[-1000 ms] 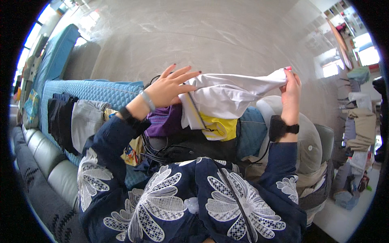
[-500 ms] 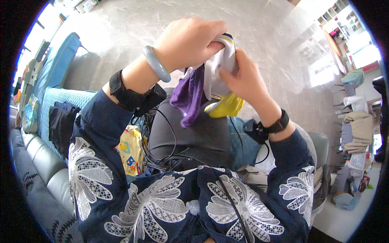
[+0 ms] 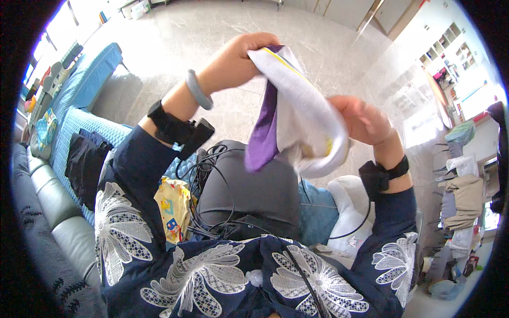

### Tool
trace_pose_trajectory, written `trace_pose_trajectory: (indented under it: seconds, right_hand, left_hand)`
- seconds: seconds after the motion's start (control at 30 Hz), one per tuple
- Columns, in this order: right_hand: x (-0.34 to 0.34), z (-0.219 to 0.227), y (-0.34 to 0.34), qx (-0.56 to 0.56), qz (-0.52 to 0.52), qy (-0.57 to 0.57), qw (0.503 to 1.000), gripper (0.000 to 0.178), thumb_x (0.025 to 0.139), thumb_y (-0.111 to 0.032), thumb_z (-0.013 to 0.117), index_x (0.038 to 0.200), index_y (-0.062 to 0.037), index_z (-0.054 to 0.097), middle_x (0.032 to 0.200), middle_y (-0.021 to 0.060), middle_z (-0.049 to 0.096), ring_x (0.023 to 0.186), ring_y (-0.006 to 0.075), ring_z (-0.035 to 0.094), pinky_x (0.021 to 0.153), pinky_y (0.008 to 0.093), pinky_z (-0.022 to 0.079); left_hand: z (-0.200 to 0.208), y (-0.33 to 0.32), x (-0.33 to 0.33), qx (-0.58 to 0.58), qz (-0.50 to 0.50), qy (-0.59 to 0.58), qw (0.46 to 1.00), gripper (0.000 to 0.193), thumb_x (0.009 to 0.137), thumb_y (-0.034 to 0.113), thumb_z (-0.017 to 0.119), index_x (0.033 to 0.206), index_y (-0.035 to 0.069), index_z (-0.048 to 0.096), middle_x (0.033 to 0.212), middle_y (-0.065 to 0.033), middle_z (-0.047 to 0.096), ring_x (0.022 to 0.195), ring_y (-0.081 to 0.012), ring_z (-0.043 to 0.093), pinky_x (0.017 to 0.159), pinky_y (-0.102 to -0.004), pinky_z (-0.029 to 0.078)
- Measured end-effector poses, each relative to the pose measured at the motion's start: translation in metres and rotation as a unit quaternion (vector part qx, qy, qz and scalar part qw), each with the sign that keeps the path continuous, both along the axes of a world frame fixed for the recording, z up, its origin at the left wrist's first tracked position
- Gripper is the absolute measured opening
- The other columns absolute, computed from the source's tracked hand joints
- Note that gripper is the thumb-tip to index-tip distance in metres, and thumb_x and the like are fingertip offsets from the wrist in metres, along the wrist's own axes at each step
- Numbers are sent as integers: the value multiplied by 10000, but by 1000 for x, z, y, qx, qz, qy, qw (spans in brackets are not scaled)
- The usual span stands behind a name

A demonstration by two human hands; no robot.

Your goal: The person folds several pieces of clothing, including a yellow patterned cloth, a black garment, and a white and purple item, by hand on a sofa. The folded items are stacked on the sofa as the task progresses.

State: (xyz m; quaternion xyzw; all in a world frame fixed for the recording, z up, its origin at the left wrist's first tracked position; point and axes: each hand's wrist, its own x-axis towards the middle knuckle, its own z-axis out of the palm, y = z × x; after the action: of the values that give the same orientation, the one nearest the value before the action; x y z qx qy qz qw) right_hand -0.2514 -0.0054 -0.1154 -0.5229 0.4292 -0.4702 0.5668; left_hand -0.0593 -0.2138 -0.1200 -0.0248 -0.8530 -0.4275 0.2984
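Glossy pale marbled floor (image 3: 185, 47) is stretching beyond both hands. Left hand (image 3: 236, 61) is pinching the upper edge of a soft white, purple and yellow fabric garment (image 3: 307, 98), apparently carrying its weight so the cloth is hanging free. Right hand (image 3: 363, 119) is sitting at the garment's right side, perhaps steadying it; fingers blurring, can't tell if gripping. Garment is hanging between the hands, its finely textured white part curving toward the right one, limp purple part drooping below the left. Below the left hand, thin black cables (image 3: 216, 155) are looping beside crumpled yellow printed cloth (image 3: 172, 204).
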Motion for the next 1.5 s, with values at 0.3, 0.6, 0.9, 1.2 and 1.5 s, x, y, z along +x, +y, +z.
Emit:
trace_pose_trajectory:
  seconds: [0.3, 0.6, 0.9, 1.2, 1.5]
  right_hand:
    - [24, -57, -31, 20, 2, -318, 948, 357, 929, -236, 483, 1217, -30, 520, 1148, 73, 585, 1012, 219, 573, 891, 377, 461]
    - [85, -77, -28, -33, -129, -219, 967, 341, 913, -218, 510, 1197, -31, 536, 1096, 66, 599, 969, 189, 569, 849, 347, 462]
    - [99, -66, -29, -79, -184, -32, 979, 327, 897, -200, 536, 1176, -32, 553, 1044, 60, 612, 926, 159, 565, 807, 317, 462]
    - [105, -49, -31, -89, -157, 63, 981, 313, 881, -182, 563, 1155, -33, 569, 992, 53, 626, 882, 128, 562, 766, 287, 463]
    - [84, -18, -19, -7, -7, 179, 984, 300, 865, -164, 590, 1135, -34, 586, 940, 47, 640, 839, 98, 558, 724, 257, 463]
  left_hand:
    - [42, 63, -22, -392, 15, 60, 918, 314, 632, 88, 686, 919, 112, 561, 758, -108, 619, 748, -320, 634, 634, -389, 506]
    - [28, 86, -19, -338, -65, 57, 937, 294, 590, 93, 654, 850, 84, 517, 727, -90, 581, 718, -331, 601, 587, -414, 470]
    - [26, 102, -28, -364, -89, 108, 921, 167, 636, 149, 609, 758, 95, 508, 648, -62, 528, 641, -284, 589, 511, -378, 458]
    - [16, 139, -15, -387, -130, 192, 892, 133, 684, 191, 591, 690, 115, 482, 621, -4, 493, 579, -189, 556, 509, -314, 444]
    - [16, 16, 26, -520, 23, 217, 826, 159, 664, 163, 646, 760, 117, 529, 654, -11, 513, 612, -176, 564, 566, -280, 464]
